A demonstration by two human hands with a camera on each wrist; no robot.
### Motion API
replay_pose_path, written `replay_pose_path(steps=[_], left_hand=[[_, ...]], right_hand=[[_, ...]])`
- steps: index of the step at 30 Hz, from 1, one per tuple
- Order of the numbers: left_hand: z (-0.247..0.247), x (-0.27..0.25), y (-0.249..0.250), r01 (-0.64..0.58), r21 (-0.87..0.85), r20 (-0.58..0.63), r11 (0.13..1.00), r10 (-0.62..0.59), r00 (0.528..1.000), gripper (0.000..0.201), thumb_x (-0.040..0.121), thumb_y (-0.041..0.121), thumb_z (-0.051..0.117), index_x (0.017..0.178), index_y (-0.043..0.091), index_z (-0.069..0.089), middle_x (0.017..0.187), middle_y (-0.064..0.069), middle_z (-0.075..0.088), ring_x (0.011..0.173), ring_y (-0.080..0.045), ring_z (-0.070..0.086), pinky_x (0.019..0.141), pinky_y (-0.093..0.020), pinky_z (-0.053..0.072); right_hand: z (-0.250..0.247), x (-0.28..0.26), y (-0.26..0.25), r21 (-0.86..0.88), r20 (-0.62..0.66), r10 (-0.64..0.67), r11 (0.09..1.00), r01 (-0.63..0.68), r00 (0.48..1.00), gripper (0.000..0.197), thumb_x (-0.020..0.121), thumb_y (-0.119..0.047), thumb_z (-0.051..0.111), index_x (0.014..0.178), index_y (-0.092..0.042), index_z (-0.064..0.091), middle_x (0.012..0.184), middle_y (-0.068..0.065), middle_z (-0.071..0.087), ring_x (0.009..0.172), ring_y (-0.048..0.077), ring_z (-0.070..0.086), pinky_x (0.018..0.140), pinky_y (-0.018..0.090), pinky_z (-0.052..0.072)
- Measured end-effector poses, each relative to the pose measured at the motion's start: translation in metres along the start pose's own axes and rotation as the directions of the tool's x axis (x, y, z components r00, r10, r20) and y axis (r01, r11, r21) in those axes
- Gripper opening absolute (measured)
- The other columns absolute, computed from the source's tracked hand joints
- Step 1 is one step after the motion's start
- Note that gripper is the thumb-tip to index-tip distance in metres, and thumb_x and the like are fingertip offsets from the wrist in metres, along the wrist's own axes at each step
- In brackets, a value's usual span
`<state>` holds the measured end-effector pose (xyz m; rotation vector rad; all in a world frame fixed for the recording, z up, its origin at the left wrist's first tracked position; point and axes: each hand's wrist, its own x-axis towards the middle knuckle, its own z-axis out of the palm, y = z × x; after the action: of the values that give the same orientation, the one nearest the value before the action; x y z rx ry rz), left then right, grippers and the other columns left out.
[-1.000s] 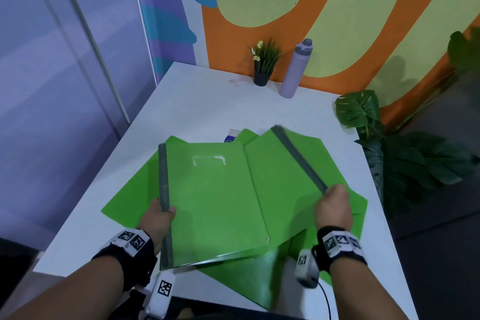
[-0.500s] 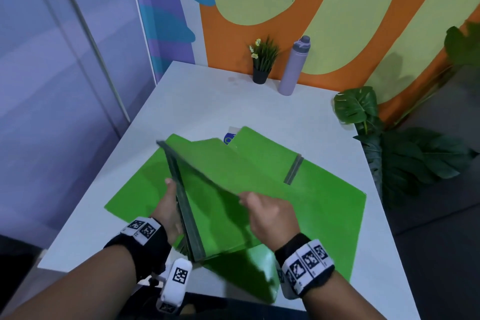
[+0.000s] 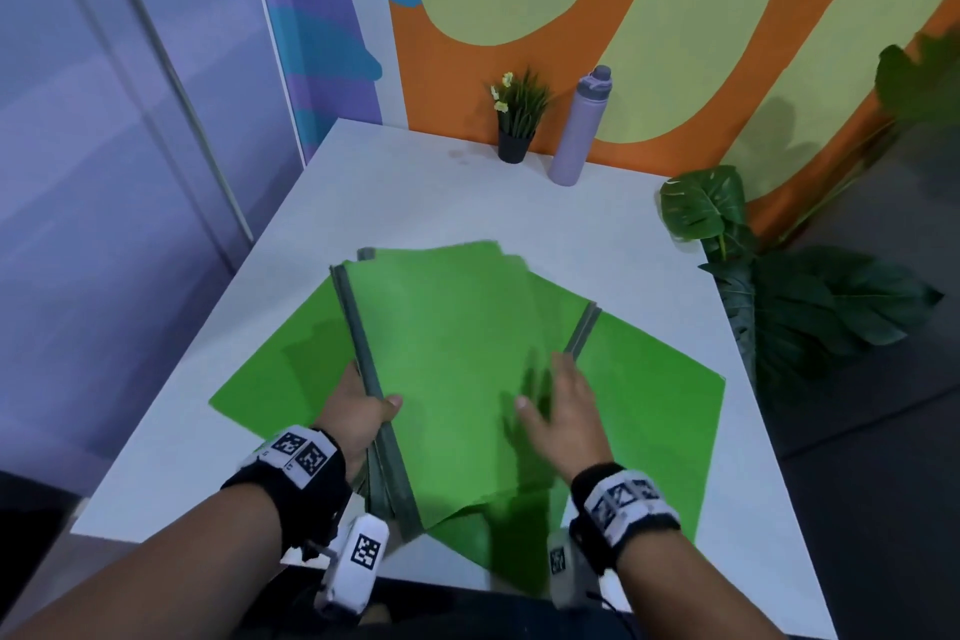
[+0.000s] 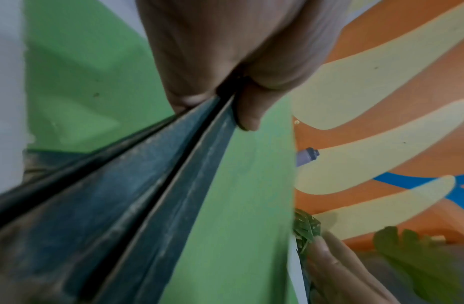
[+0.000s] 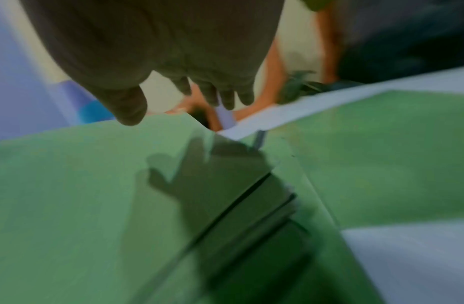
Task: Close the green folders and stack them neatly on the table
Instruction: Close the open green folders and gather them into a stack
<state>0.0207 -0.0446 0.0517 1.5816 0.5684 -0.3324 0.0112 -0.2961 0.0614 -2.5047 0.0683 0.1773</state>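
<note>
Two closed green folders [image 3: 447, 359] with grey spines lie together over an open green folder [image 3: 654, 411] on the white table [image 3: 426, 192]. My left hand [image 3: 363, 411] pinches the grey spines [image 4: 158, 185] at their near end, thumb on top. Just above the top folder's cover, my right hand [image 3: 561, 405] hovers with fingers spread and holds nothing; its shadow falls on the cover [image 5: 204, 174]. The open folder's grey spine [image 3: 584, 327] shows to the right of the closed ones. More green sheet [image 3: 280, 369] sticks out at the left.
A small potted plant [image 3: 517, 120] and a lilac bottle [image 3: 579, 125] stand at the table's far edge by the painted wall. A large leafy plant [image 3: 769, 286] stands off the right side. The folders overhang the near table edge slightly.
My right hand swung the raised cover over to the left until the folder lay closed, then let go and lifted off. My left hand kept its hold on the spines.
</note>
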Motion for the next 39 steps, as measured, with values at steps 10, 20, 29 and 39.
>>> replay_pose_path(steps=[10, 20, 29, 39], left_hand=[[0.013, -0.01, 0.003, -0.129, 0.459, 0.192, 0.879, 0.044, 0.98, 0.06, 0.1, 0.047, 0.028, 0.147, 0.011, 0.034, 0.151, -0.006, 0.039, 0.142, -0.025, 0.034, 0.115, -0.036, 0.025], [-0.062, 0.031, -0.062, 0.044, 0.903, -0.096, 0.428, 0.1, 0.99, 0.063, 0.071, 0.056, 0.067, 0.118, 0.018, 0.049, 0.125, -0.007, 0.048, 0.115, -0.026, 0.051, 0.097, -0.051, 0.049], [-0.06, 0.012, -0.07, 0.188, 0.91, -0.224, 0.37, 0.059, 0.973, 0.048, 0.077, 0.053, 0.066, 0.108, 0.017, 0.059, 0.129, -0.004, 0.043, 0.118, -0.024, 0.049, 0.1, -0.054, 0.046], [-0.061, -0.021, 0.067, -0.072, 0.771, -0.323, 0.633, 0.486, 0.812, 0.014, 0.094, 0.023, 0.048, 0.094, 0.01, 0.044, 0.091, -0.022, 0.058, 0.088, -0.045, 0.062, 0.077, -0.048, 0.044]], right_hand=[[-0.026, -0.002, 0.046, 0.635, 0.032, 0.499, 0.658, -0.404, 0.866, 0.052, 0.097, -0.02, 0.049, 0.146, -0.02, 0.031, 0.153, 0.014, 0.03, 0.138, 0.032, 0.032, 0.112, 0.052, 0.027], [-0.04, -0.013, 0.074, 0.689, -0.047, 0.633, 0.58, -0.434, 0.772, 0.052, 0.097, -0.016, 0.048, 0.146, -0.016, 0.032, 0.156, 0.011, 0.027, 0.142, 0.032, 0.026, 0.114, 0.048, 0.021], [-0.02, -0.012, 0.068, 0.665, 0.005, 0.615, 0.587, -0.462, 0.788, 0.052, 0.096, -0.018, 0.05, 0.146, -0.018, 0.033, 0.154, 0.011, 0.03, 0.14, 0.033, 0.029, 0.112, 0.051, 0.027], [-0.037, -0.008, 0.077, 0.697, -0.094, 0.677, 0.568, -0.437, 0.73, 0.05, 0.097, -0.019, 0.048, 0.145, -0.018, 0.035, 0.154, 0.011, 0.03, 0.136, 0.035, 0.035, 0.11, 0.049, 0.031]])
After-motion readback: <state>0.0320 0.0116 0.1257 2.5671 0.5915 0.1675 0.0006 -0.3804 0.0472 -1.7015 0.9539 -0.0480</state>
